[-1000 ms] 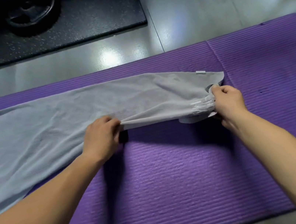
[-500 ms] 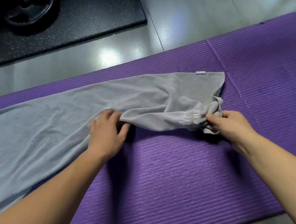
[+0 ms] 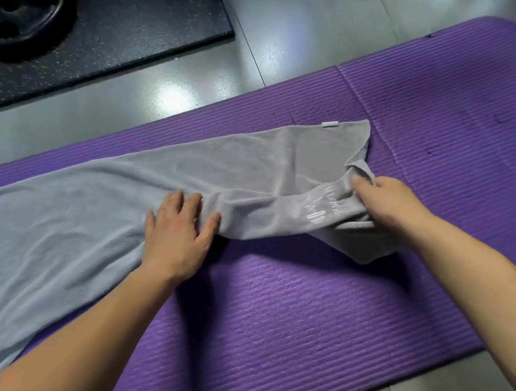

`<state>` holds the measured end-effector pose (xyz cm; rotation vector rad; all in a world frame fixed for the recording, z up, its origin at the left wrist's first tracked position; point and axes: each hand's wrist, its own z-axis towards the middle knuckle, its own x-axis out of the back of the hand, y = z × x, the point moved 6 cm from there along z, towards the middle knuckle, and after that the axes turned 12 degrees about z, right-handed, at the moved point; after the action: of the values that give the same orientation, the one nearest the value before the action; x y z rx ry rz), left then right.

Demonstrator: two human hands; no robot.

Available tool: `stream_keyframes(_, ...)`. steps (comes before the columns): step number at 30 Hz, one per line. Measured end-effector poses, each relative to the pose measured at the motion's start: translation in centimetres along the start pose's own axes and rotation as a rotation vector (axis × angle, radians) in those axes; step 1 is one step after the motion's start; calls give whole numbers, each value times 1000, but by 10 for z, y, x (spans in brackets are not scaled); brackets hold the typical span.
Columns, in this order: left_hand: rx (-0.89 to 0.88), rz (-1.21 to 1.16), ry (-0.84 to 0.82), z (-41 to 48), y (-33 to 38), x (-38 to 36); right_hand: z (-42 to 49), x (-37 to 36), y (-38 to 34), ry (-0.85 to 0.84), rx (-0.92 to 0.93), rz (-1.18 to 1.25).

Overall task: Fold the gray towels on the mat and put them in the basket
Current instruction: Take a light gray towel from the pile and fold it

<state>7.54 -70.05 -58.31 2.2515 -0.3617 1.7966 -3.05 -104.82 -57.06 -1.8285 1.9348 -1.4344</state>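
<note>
While a black floor pad (image 3: 122,31) bearing a weight plate (image 3: 19,20) lies far left on the glossy gray floor (image 3: 323,16), bare purple mat (image 3: 271,328) stretches near and right of you. Your left hand (image 3: 178,231) presses flat, fingers straight, on the gray towel (image 3: 68,225), which is spread leftward across the mat. Your right hand (image 3: 385,198) pinches the towel's bunched right end, where white lettering (image 3: 322,205) shows. A white tag (image 3: 330,124) sits on the far edge.
</note>
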Motion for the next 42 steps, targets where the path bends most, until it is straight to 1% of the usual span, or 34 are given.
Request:
stream_keyframes(3,-7,41,-77,3,-1,-9,-11,-8,20,-246,-163,530)
stream_keyframes(4,5,44,-92,4,-2,-10,-15,-10,25,-296,-174,638)
stream_keyframes(5,16,43,-100,6,-1,-9,-18,-10,30,-299,-149,664)
stream_keyframes(6,19,37,-105,9,1,-8,-19,-7,36,-247,-101,669)
stream_keyframes(8,4,14,-120,16,9,-5,-18,2,50,-77,-7,680)
stream_keyframes(10,8,-15,-147,26,17,0,-22,8,54,43,33,696)
stream_keyframes(12,20,-23,-168,38,21,4,-28,10,51,84,41,673)
stream_keyframes(14,25,-16,-205,46,26,3,-31,12,50,15,-28,610)
stream_keyframes(15,28,-5,-239,46,28,0,-30,14,51,-50,-79,538)
stream_keyframes(17,36,36,-297,42,29,-9,-28,25,57,-165,-174,314)
stream_keyframes(19,42,60,-289,33,30,-13,-27,42,61,-169,-200,88)
stream_keyframes(20,40,64,-246,27,31,-13,-28,47,64,-163,-200,37)
stream_keyframes(23,5,89,-97,-1,46,-12,-37,45,77,-225,-209,69)
stream_keyframes(25,-73,75,-84,-26,68,-17,-50,35,86,-307,-226,146)
stream_keyframes(26,-108,63,-83,-37,79,-19,-57,32,88,-313,-201,150)
stream_keyframes(27,-134,63,-89,-45,88,-22,-61,31,87,-271,-144,122)
stream_keyframes(29,-150,101,-132,-53,98,-25,-65,39,85,-66,-12,41)
stream_keyframes(30,-146,114,-155,-53,99,-25,-68,42,84,28,53,47)
stream_keyframes(32,-127,111,-186,-47,96,-23,-75,46,80,135,148,168)
stream_keyframes(34,-125,97,-231,-37,95,-19,-77,52,78,207,168,202)
stream_keyframes(36,-129,81,-273,-29,97,-15,-74,57,77,192,150,98)
stream_keyframes(40,-144,77,-332,-15,94,-13,-52,64,93,-9,-4,-267)
stream_keyframes(42,-155,104,-347,-12,92,-15,-46,68,100,-21,-50,-404)
